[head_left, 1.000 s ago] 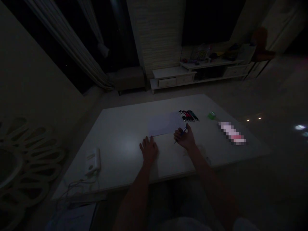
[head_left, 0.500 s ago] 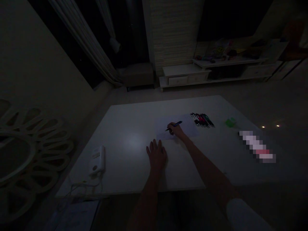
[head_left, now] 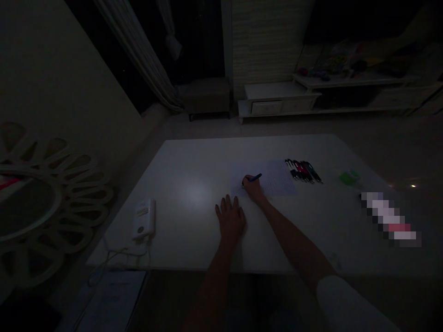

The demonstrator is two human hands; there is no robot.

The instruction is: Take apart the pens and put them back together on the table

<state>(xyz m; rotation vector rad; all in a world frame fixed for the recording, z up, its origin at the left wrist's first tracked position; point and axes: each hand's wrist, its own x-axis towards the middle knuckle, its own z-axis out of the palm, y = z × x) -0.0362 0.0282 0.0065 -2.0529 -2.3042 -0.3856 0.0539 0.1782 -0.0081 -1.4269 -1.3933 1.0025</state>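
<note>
In a dim room, my right hand (head_left: 252, 187) is closed around a blue pen (head_left: 255, 177), its tip down on the left part of a sheet of paper (head_left: 277, 179) lying on the white table (head_left: 194, 198). My left hand (head_left: 230, 217) lies flat on the table, fingers spread, just below the sheet's near left corner. A row of several pens (head_left: 303, 170) lies to the right of the sheet.
A small green object (head_left: 349, 177) sits right of the pens, and a blurred-out item (head_left: 391, 219) lies near the table's right edge. A white device (head_left: 143, 220) with a cable rests at the near left corner. A low white cabinet (head_left: 280, 101) stands beyond the table.
My right hand carried the pen from the near right of the sheet onto its left part. The view shifted, and my left hand stayed flat on the table.
</note>
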